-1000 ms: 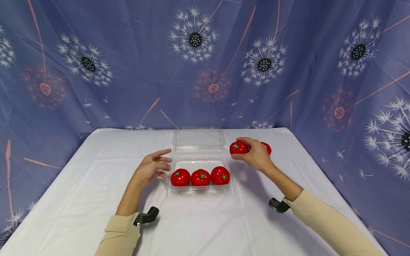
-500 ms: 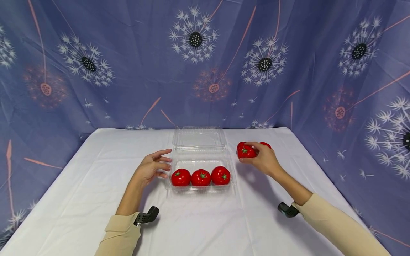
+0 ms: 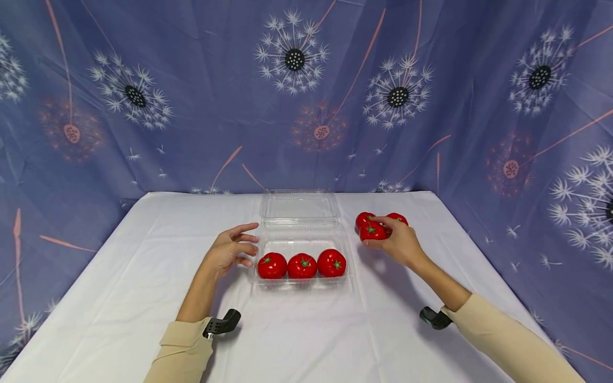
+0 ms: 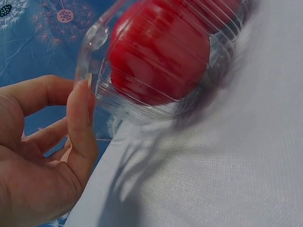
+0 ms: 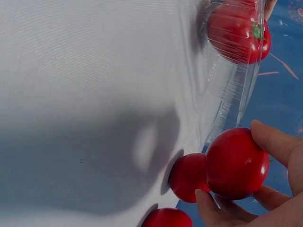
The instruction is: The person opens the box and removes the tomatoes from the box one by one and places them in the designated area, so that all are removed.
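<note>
My right hand (image 3: 401,243) holds a red tomato (image 3: 372,232) between thumb and fingers, right of the clear plastic clamshell container (image 3: 351,268). In the right wrist view the held tomato (image 5: 236,163) overlaps a second tomato (image 5: 187,178); a third tomato (image 5: 166,219) is at the bottom edge. Three tomatoes (image 3: 302,266) sit in a row along the container's near side. My left hand (image 3: 225,254) is at the container's left edge, fingers spread. In the left wrist view its fingertips (image 4: 83,87) are right at the clear rim.
The container's lid (image 3: 299,207) lies folded back behind its base. A white cloth (image 3: 297,340) covers the table. Behind it and along the sides hangs a blue curtain (image 3: 215,106) with a dandelion print.
My right hand has moved right and slightly toward me with the tomato, so a tomato behind it now shows more. My left hand stays in place at the container.
</note>
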The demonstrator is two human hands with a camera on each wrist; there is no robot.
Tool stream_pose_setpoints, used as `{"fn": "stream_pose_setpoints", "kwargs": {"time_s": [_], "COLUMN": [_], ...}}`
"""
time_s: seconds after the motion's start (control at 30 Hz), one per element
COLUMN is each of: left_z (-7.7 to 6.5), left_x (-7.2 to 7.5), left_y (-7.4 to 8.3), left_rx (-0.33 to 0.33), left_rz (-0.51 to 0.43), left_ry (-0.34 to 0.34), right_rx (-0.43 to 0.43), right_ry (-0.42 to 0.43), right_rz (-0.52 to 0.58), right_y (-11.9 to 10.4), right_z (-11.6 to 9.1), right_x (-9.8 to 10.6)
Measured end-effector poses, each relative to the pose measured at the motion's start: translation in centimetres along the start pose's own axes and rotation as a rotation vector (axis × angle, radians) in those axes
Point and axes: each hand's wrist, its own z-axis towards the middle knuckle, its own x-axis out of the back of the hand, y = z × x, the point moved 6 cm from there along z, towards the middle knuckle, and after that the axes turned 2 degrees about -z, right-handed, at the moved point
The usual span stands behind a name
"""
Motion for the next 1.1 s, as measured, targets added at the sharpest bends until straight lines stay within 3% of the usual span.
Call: {"fn": "stream_pose_setpoints", "kwargs": {"time_s": [1.1], "left_z": [0.0], "left_x": [0.0], "left_y": [-0.2], "left_rx": [0.007], "left_rz": [-0.002], "left_ry": [-0.004], "right_rx": [-0.075], "right_ry": [-0.104], "right_rz": [-0.01], "right_y": [3.0], "right_z": [-0.5], "right_x": [-1.6]}}
